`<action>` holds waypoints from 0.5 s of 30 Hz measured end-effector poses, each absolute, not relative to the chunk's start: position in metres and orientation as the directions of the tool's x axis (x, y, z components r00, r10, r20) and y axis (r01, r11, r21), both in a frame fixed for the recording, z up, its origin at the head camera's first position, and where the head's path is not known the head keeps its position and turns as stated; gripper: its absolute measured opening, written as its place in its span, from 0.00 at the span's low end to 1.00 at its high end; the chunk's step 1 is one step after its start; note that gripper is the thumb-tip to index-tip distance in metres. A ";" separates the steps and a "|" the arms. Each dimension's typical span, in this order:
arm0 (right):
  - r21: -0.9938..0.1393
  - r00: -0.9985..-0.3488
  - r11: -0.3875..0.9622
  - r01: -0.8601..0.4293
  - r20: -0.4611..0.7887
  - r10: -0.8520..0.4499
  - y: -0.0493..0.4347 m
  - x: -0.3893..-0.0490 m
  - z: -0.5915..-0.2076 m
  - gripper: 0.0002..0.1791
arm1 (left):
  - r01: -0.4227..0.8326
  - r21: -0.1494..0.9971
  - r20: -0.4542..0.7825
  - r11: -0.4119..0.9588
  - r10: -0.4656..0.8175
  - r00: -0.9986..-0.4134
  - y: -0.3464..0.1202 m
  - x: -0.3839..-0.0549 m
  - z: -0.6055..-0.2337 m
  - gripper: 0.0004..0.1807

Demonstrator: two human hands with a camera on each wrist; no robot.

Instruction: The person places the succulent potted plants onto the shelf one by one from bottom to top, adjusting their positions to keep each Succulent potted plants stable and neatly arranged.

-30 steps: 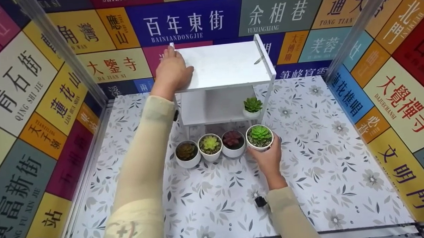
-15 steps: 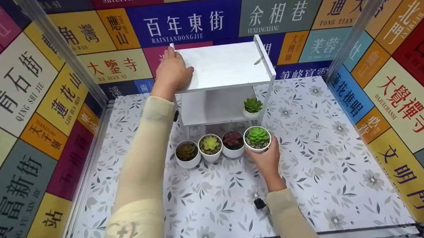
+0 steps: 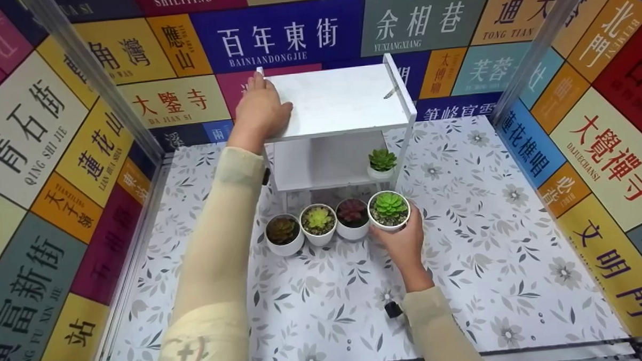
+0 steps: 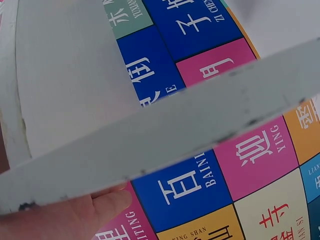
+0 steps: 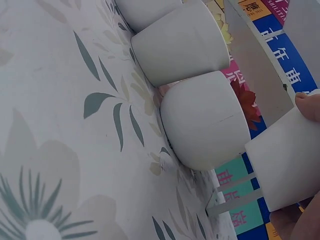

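Observation:
My left hand [image 3: 262, 107] rests on the upper left end of a white two-tier shelf [image 3: 345, 97], thumb lying over the top board. In the left wrist view a white shelf bar [image 4: 165, 132] partly covers this hand [image 4: 70, 215]. My right hand [image 3: 403, 242] grips a white pot with a bright green succulent [image 3: 390, 207], held close in front of the shelf. Beside it stand a dark red succulent [image 3: 352, 211], a yellow-green succulent [image 3: 318, 218] and a brown succulent [image 3: 283, 230], each in a white pot. The right wrist view shows the gripped pot [image 5: 287, 155] raised above the cloth.
Another green succulent in a white pot [image 3: 382, 162] sits at the right end of the shelf's lower board. The table has a leaf-patterned cloth [image 3: 516, 259]. Colourful sign-printed walls [image 3: 284, 35] and metal posts [image 3: 96, 76] enclose it at the back and sides.
The right hand has shifted slightly left with the green succulent, nearer to the dark red one, then barely moved. The left hand has stayed in place on the shelf.

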State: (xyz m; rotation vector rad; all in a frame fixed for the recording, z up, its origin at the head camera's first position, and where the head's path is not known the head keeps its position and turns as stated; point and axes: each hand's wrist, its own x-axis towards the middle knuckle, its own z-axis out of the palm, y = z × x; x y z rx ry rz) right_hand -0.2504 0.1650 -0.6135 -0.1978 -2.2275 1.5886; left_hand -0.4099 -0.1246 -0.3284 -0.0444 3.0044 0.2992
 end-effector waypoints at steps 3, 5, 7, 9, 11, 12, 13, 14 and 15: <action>-0.935 -0.913 0.336 -0.118 0.235 0.334 0.165 -0.250 -0.613 0.58 | -0.037 0.189 -0.119 0.981 -0.014 -0.993 -0.124 -0.410 -0.329 0.45; -0.937 -0.912 0.327 -0.123 0.237 0.334 0.165 -0.250 -0.612 0.58 | -0.033 0.188 -0.117 0.982 -0.011 -0.993 -0.124 -0.410 -0.329 0.46; -0.938 -0.912 0.323 -0.126 0.238 0.334 0.165 -0.250 -0.612 0.57 | -0.034 0.189 -0.121 0.981 -0.012 -0.993 -0.124 -0.410 -0.329 0.46; -0.938 -0.912 0.319 -0.132 0.241 0.332 0.164 -0.249 -0.612 0.57 | -0.037 0.190 -0.125 0.981 -0.013 -0.992 -0.124 -0.410 -0.329 0.46; -0.936 -0.912 0.322 -0.139 0.248 0.327 0.163 -0.248 -0.612 0.57 | -0.040 0.188 -0.129 0.981 -0.016 -0.992 -0.125 -0.409 -0.329 0.45; -0.934 -0.912 0.329 -0.142 0.253 0.324 0.163 -0.247 -0.612 0.57 | -0.040 0.188 -0.128 0.981 -0.016 -0.992 -0.125 -0.409 -0.329 0.45; -0.930 -0.911 0.338 -0.143 0.258 0.322 0.162 -0.247 -0.612 0.57 | -0.039 0.189 -0.128 0.981 -0.015 -0.992 -0.125 -0.409 -0.329 0.45; -0.926 -0.909 0.349 -0.144 0.263 0.323 0.161 -0.246 -0.612 0.58 | -0.037 0.190 -0.127 0.981 -0.013 -0.992 -0.125 -0.409 -0.329 0.45; -0.922 -0.907 0.361 -0.143 0.268 0.324 0.160 -0.246 -0.612 0.58 | -0.034 0.189 -0.126 0.981 -0.011 -0.992 -0.125 -0.409 -0.328 0.45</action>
